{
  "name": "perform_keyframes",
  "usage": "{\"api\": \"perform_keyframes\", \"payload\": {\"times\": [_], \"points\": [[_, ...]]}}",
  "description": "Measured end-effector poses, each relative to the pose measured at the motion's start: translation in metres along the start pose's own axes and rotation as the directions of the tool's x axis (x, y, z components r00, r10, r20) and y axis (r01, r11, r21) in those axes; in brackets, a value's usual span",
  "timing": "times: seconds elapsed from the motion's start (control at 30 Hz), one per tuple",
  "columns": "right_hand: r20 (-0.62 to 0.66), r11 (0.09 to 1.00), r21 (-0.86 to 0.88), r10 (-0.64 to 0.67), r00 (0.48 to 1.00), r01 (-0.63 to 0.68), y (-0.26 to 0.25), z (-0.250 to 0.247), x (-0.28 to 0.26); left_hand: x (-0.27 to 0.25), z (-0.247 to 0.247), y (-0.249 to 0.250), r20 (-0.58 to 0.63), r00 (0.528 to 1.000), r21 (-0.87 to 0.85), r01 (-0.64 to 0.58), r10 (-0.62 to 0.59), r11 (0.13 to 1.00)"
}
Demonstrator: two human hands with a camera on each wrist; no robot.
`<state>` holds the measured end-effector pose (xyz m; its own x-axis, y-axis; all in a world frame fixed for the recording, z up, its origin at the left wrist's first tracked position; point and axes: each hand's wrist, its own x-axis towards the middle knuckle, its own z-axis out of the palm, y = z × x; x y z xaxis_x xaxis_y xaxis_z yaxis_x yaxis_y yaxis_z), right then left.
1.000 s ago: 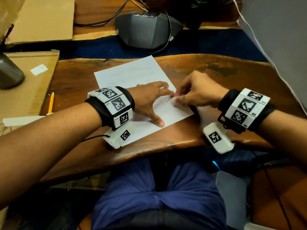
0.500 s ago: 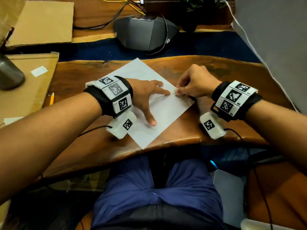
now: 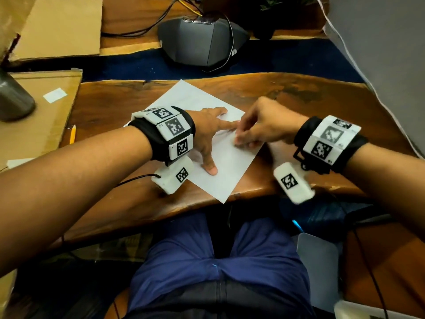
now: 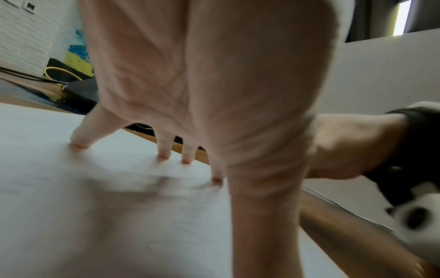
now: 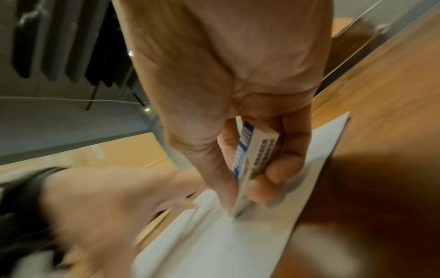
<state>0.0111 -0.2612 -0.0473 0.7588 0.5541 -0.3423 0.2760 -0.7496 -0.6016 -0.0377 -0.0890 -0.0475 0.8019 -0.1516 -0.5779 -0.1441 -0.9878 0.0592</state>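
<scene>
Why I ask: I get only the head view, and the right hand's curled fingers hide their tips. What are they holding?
Observer: The right hand pinches a white rectangular eraser with blue print.
Operator: Is it touching down?
Observer: Yes, its lower end presses on the white paper sheet.
Operator: Left palm flat?
Observer: No. The left hand is arched; only its fingertips press the sheet, palm raised.

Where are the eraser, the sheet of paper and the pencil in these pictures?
eraser (image 5: 254, 154): right wrist view, on its printed blue and white sleeve.
sheet of paper (image 3: 225, 183): head view, on the bare part near its closest corner.
pencil (image 3: 72, 135): head view, on the middle of its yellow shaft.
</scene>
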Motion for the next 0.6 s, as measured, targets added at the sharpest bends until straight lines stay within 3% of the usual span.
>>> {"api": "perform_keyframes", "payload": {"times": [0.13,0.2,0.27,0.33,0.43,0.5,0.6], "points": [[-0.215,0.997,-0.079,-0.008,0.977,-0.009,0.01,-0.019,0.01,-0.001,0.002,0.001,-0.018,1.0,0.01,0.008,-0.008,1.0],[-0.164,0.981,-0.183,-0.101,0.981,0.07,0.003,-0.003,0.001,-0.001,0.0,0.001,-0.011,1.0,0.013,0.006,-0.006,1.0],[-0.02,0.957,-0.235,-0.181,0.983,0.171,-0.01,0.02,-0.015,-0.001,-0.001,0.002,0.001,1.0,0.005,-0.002,0.002,1.0],[0.071,0.957,-0.217,-0.182,0.981,0.193,-0.013,0.023,-0.02,-0.001,-0.002,0.003,0.007,1.0,0.015,0.003,-0.003,1.0],[-0.093,0.992,-0.121,-0.041,0.995,0.03,0.003,-0.01,0.0,-0.002,-0.001,0.003,-0.008,1.0,0.024,0.006,-0.006,1.0],[-0.216,0.992,-0.125,-0.02,0.976,-0.008,0.012,-0.026,0.008,-0.002,0.0,0.002,-0.021,1.0,0.019,0.004,-0.003,1.0],[-0.14,0.967,-0.237,-0.131,0.981,0.095,0.007,-0.005,-0.003,0.001,0.001,0.001,-0.016,1.0,0.019,0.007,-0.006,1.0]]}}
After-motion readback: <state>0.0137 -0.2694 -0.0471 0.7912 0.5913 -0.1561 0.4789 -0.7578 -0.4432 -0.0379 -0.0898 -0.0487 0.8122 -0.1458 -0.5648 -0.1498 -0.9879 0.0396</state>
